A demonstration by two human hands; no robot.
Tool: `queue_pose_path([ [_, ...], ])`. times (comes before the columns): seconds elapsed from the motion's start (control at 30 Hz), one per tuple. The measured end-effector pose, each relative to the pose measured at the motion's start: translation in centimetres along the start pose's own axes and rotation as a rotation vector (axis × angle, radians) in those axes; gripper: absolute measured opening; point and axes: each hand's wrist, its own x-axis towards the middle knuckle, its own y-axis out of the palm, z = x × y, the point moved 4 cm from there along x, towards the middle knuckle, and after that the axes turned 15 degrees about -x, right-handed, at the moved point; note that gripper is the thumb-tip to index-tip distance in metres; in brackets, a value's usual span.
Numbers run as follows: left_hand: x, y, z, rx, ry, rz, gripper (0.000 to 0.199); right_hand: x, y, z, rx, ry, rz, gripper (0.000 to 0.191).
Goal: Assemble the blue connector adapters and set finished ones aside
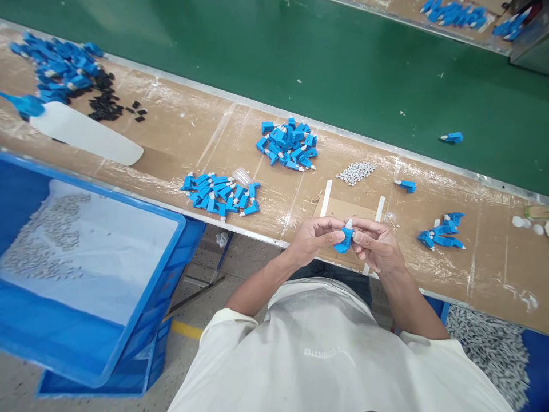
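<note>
Holding a blue part [343, 244] in both hands over the cardboard [351, 208], close to the near edge of the bench [493, 269], with white tip [349, 224] pointing away from the body. Pinching its left side with thumb and forefinger of the left hand [315, 237], clamped on it. Pinching its right side, by the tip, with thumb and fingertips of the right hand [381, 247], likewise clamped on it. Running along both sides of the cardboard: tape [326, 197].

Lying beyond, toward the far edge: pale bits [355, 173], in one layer or nearly. Piled left of these, at the far edge: middle heap [287, 143], all blue. Spread farther left, by the near edge: near heap [221, 194], with clear plastic [242, 176] touching it. Piled toward the far left corner: big heap [64, 63], black pieces [105, 103] against it, white paddle [90, 131] nearer.

Lying to the right: single blue piece [406, 186] near the far edge; small cluster [446, 232] midway between edges. Resting on the green belt [300, 57], past the far edge: another blue piece [452, 137]. Standing below the near edge, at left: blue bin [175, 237], lined white, with small pieces inside.
</note>
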Motion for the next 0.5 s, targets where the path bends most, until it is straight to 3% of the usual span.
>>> queue_pose_path([
  [0.5, -0.56, -0.17, -0.07, 0.079, 0.016, 0.019, 0.043, 0.2, -0.1, -0.88, 0.055, 0.008, 0.044, 0.038],
])
